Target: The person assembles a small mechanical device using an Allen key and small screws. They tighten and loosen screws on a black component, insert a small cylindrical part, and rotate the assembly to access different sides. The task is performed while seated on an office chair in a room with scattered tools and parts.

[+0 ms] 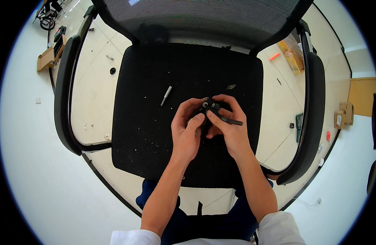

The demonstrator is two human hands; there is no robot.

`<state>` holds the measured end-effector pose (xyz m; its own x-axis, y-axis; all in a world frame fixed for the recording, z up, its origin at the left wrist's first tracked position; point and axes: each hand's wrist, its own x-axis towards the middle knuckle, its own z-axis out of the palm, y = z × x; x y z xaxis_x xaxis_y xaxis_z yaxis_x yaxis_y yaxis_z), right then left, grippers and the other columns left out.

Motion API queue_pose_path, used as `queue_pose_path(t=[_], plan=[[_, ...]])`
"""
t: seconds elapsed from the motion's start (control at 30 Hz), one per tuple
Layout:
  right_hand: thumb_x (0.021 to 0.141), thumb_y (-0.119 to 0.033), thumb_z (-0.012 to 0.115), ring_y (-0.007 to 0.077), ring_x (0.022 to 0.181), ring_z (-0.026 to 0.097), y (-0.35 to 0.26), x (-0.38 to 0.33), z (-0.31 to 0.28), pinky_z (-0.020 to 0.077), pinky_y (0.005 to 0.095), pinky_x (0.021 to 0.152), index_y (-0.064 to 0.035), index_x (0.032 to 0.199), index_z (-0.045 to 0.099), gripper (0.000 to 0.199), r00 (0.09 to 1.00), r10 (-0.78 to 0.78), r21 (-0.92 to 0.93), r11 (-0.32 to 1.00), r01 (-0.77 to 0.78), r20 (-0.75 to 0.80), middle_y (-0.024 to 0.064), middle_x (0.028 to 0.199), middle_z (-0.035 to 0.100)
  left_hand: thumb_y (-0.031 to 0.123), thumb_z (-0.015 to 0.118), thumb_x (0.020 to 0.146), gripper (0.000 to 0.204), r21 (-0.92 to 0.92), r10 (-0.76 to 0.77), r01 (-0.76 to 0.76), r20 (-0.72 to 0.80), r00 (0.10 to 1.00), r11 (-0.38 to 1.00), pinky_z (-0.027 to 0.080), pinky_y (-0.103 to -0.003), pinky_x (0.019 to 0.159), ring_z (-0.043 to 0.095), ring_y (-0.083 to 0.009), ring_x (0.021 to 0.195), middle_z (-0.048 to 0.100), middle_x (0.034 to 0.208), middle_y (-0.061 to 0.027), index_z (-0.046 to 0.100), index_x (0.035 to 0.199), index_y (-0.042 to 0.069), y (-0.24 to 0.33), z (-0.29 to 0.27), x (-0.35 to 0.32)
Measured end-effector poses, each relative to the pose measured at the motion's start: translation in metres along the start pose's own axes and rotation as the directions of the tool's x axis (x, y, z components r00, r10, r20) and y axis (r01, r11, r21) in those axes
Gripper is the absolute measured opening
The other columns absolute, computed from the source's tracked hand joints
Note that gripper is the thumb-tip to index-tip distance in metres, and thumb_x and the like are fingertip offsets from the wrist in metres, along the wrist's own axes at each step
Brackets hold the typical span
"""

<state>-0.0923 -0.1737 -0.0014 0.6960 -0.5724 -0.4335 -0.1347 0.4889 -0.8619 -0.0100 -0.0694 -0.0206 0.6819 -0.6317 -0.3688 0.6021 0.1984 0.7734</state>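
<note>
Both my hands hold a small black lever part above the seat of a black office chair (155,126). The part (227,118) has a round end with a light metal ring, and a flat arm that sticks out to the right. My left hand (187,132) is closed around its left side, thumb pressed near the middle. My right hand (236,132) pinches the arm between thumb and fingers. Fingers hide much of its underside. Left of my hands, a thin light-grey rod (167,94) with a narrower tip lies on the seat.
Chair armrests rise at left (67,90) and right (314,110). White crumbs and a small grey scrap (231,86) lie on the seat. On the floor are an opened cardboard box (47,60), an orange stick (274,56), a yellow package (292,57) and brown boxes (344,114).
</note>
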Motion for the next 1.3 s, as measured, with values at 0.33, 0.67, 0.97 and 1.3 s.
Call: queue_pose_path(t=[0.33, 0.67, 0.97, 1.3], plan=[[0.089, -0.001, 0.069, 0.0120, 0.066, 0.067, 0.013, -0.003, -0.006, 0.0543, 0.0226, 0.056, 0.0002, 0.117, 0.058, 0.031, 0.982, -0.177, 0.033, 0.984, 0.175, 0.066, 0.0061, 0.080, 0.063, 0.021, 0.062, 0.088, 0.051, 0.137, -0.088, 0.073, 0.107, 0.990, 0.988, 0.045, -0.028, 0.077, 0.055, -0.0138, 0.093, 0.059, 0.111, -0.0095, 0.050, 0.133, -0.001, 0.006, -0.003, -0.011], [0.093, -0.007, 0.066, 0.0078, 0.060, 0.064, 0.011, -0.028, -0.013, 0.0514, 0.0217, 0.055, 0.0003, 0.102, 0.066, 0.012, 0.882, -0.463, -0.441, 0.777, 0.450, 0.084, 0.0061, 0.076, 0.068, 0.017, 0.063, 0.091, 0.041, 0.667, 0.028, -0.094, 0.110, 0.994, 0.739, 0.050, -0.027, 0.071, 0.063, -0.0131, 0.080, 0.065, 0.092, -0.0097, 0.056, 0.126, -0.003, -0.003, -0.013, -0.025], [0.098, -0.014, 0.060, 0.0071, 0.055, 0.054, -0.004, -0.032, -0.021, 0.0419, 0.0214, 0.052, 0.0025, 0.095, 0.065, 0.017, 0.966, -0.246, -0.330, 0.921, 0.209, -0.074, 0.0033, 0.068, 0.063, 0.019, 0.056, 0.092, 0.045, 0.243, -0.140, 0.169, -0.134, 0.981, 0.955, 0.050, -0.027, 0.066, 0.063, -0.0159, 0.078, 0.065, 0.092, -0.0130, 0.053, 0.129, -0.007, 0.016, -0.026, -0.025], [0.087, -0.018, 0.070, 0.0192, 0.057, 0.060, 0.013, -0.016, -0.011, 0.0465, 0.0309, 0.054, -0.0003, 0.096, 0.066, 0.020, 0.951, -0.298, -0.819, 0.564, 0.102, -0.086, 0.0092, 0.070, 0.064, 0.017, 0.052, 0.091, 0.045, -0.087, 0.087, -0.113, -0.253, 0.963, 0.990, 0.049, -0.033, 0.085, 0.061, -0.0186, 0.094, 0.061, 0.107, -0.0131, 0.052, 0.128, -0.010, 0.040, -0.053, -0.006]])
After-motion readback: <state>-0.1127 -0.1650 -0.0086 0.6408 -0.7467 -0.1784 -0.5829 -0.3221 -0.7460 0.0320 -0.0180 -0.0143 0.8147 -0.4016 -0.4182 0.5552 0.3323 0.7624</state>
